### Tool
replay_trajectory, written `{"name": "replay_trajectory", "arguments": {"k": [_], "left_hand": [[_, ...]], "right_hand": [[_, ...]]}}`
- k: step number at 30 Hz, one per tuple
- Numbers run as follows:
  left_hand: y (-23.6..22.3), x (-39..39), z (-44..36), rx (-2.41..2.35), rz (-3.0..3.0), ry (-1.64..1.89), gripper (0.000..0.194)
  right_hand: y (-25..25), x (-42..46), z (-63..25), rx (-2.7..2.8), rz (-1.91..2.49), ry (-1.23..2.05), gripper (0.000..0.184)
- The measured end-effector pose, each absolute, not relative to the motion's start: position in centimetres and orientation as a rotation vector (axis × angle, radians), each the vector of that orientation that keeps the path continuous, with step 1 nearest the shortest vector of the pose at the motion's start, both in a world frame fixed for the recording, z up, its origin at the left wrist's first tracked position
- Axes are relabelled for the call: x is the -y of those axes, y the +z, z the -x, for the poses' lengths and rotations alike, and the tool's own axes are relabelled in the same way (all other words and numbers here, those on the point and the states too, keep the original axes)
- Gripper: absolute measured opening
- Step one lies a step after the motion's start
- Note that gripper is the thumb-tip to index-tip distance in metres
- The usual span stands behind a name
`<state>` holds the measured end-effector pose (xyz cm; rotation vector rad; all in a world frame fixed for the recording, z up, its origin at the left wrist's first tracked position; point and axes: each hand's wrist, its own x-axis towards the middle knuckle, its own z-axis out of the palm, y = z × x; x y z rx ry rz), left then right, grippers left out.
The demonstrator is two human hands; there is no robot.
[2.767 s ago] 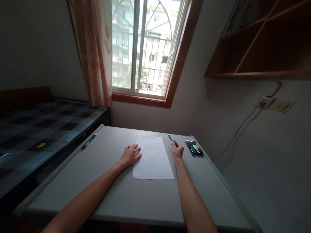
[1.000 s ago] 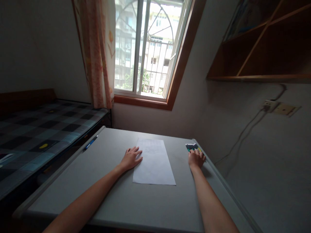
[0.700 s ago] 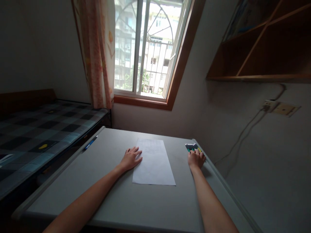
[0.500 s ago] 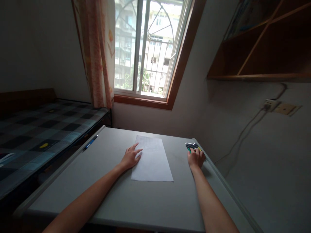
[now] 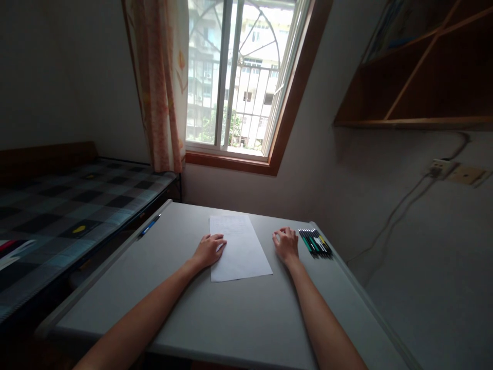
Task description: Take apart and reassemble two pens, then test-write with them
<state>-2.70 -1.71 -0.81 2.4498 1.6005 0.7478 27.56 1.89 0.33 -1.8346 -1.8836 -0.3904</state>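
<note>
A white sheet of paper lies on the grey-white table, with faint marks near its far end. My left hand rests on the paper's left edge, fingers loosely bent but apart. Between the sheet and a row of pens is my right hand, fingers half curled and apart, with nothing visible in them. The pens lie side by side near the right edge, mostly dark with green, white and yellow parts.
Along the table's left edge lies a blue pen. A bed with a checked cover stands at the left. Beyond the table are a curtain and a window. A wooden shelf and cables are on the right wall.
My right hand has left the pens and moved left toward the paper, uncovering the row. The sheet has turned slightly counterclockwise under my left hand, whose fingers have drawn in.
</note>
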Motion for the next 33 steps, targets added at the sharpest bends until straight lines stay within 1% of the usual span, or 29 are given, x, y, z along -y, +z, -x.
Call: {"name": "replay_trajectory", "arguments": {"k": [5,8,10,14,19,23,28,30,33], "left_hand": [[0.1,1.1,5.1,-1.751,-2.334,0.73,0.025],[0.3,0.6,6.4,-1.828,-2.263,0.693,0.027],[0.4,0.3,7.2,-1.866,-2.23,0.673,0.027],[0.3,-0.3,8.3,-1.985,-2.118,0.654,0.029],[-0.4,-0.9,9.5,-2.079,-2.043,0.657,0.035],[-1.2,-1.6,10.6,-2.022,-2.101,0.694,0.039],[-1.6,-2.3,11.6,-1.968,-2.162,0.668,0.034],[-1.3,-2.2,11.9,-2.084,-2.133,0.721,0.035],[-0.9,-1.7,12.7,-2.541,-1.922,0.868,0.041]], "right_hand": [[0.9,-2.4,-22.9,1.99,1.704,-0.118,0.028],[0.3,-2.1,-20.7,2.101,1.617,0.091,0.029],[-0.2,-1.8,-19.7,2.155,1.559,0.149,0.029],[-0.8,-0.9,-19.0,2.227,1.48,0.167,0.03],[-0.8,-0.3,-19.3,2.221,1.495,0.156,0.03],[-0.9,0.0,-19.3,2.216,1.481,0.159,0.029],[-1.1,0.1,-19.4,2.215,1.472,0.18,0.029],[-1.1,0.1,-19.4,2.203,1.477,0.194,0.028],[-1.2,0.1,-19.4,2.191,1.47,0.209,0.028]]}}
